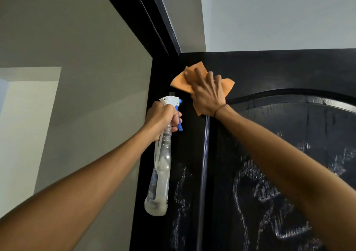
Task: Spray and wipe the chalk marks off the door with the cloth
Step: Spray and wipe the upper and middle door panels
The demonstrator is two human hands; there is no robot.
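Cloth (200, 79) pinned flat under right grip (208, 91), fingers straight, left grip (161, 116) clamped round spray bottle (159, 166)

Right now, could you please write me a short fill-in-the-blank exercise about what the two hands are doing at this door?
1. The right hand presses an ______ cloth flat against the door.
2. The left hand holds a spray ______ by its neck.
3. The chalk marks lie ______ the cloth.

Missing words: orange; bottle; below
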